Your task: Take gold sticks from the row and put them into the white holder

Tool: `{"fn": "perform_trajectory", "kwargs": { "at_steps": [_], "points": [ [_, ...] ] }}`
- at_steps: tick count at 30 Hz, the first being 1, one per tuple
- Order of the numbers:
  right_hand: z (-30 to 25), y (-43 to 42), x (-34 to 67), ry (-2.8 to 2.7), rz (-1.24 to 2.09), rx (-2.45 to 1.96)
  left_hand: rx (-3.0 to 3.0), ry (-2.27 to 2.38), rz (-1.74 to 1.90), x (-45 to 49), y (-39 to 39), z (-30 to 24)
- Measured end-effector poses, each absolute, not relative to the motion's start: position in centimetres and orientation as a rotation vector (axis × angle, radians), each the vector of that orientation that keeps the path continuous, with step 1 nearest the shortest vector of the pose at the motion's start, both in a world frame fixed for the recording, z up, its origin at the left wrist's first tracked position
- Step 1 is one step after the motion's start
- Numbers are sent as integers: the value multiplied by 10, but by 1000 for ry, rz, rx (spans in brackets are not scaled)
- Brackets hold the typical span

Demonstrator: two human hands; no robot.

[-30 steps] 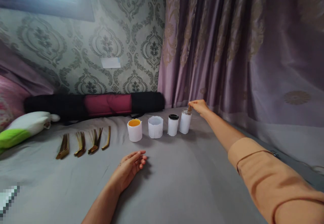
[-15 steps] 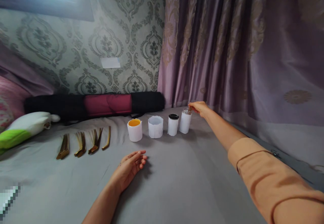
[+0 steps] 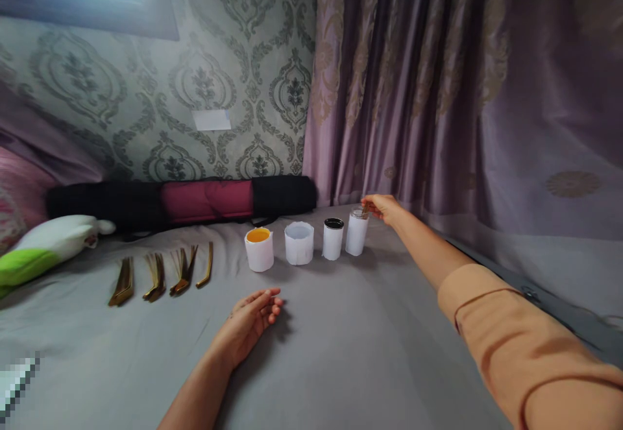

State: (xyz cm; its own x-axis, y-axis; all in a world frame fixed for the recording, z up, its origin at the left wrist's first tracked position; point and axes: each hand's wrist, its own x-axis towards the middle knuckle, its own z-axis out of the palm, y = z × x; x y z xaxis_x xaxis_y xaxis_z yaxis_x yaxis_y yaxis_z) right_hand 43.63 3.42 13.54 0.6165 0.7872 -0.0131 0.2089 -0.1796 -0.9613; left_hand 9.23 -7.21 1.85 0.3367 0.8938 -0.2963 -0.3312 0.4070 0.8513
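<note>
At the far right of a row of white-wrapped containers stands a tall clear-rimmed jar (image 3: 357, 234). My right hand (image 3: 382, 208) is at its rim, fingers pinched on a thin gold-coloured piece that reaches into the mouth; most of it is hidden. Beside that jar are a white can with a dark inside (image 3: 333, 242), a wide white tub (image 3: 298, 248) and a white tub with an orange inside (image 3: 259, 255). My left hand (image 3: 256, 316) rests on the grey sheet in front of the tubs, fingers loosely apart, holding nothing.
Slim gold-coloured pieces, like cutlery, lie left in three bunches (image 3: 121, 282) (image 3: 154, 278) (image 3: 182, 275) and one smaller group (image 3: 206, 268). Behind is a black and maroon roll (image 3: 209, 200). A white-green plush (image 3: 53, 242) lies left; purple curtains (image 3: 413, 93) hang right.
</note>
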Motion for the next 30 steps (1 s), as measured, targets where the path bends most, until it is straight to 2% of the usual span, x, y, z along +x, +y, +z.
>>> {"fn": "perform_trajectory", "kwargs": {
  "at_steps": [30],
  "points": [
    [136, 25, 444, -688, 639, -1640, 785, 864, 921, 91, -72, 16]
  ]
}}
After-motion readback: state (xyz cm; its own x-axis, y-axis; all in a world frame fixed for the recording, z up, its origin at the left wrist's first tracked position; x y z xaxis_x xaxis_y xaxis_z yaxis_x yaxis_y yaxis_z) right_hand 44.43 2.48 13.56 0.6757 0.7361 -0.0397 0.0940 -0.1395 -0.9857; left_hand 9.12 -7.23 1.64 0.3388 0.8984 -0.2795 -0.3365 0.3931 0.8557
